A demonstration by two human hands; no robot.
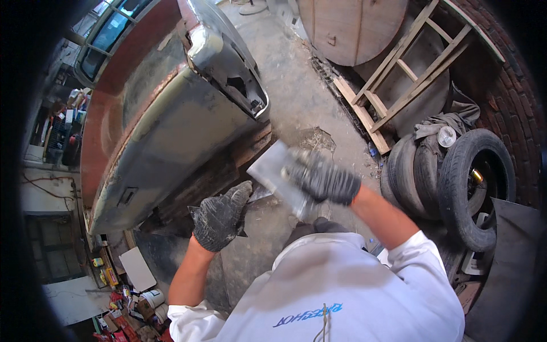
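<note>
My right hand [319, 175], in a dark knit work glove, is closed on a flat grey rectangular plate [273, 170]. The plate is smeared by motion, so whether it is a trowel or a plain sheet does not show. My left hand [221, 216], gloved the same way, is curled closed to the left of the plate. A small pale edge [261, 194] shows by its fingertips; whether it belongs to something in that hand is unclear. Ahead and left stands a vehicle body panel [165, 142], grey and cream with a rusty brown upper rim, apart from both hands.
Several worn tyres [444, 182] are piled at the right, with a cloth and a round lamp [447, 137] on top. Behind them a wooden frame [399, 68] leans by a large round board [353, 28]. Mixed clutter [134, 313] lies at the lower left.
</note>
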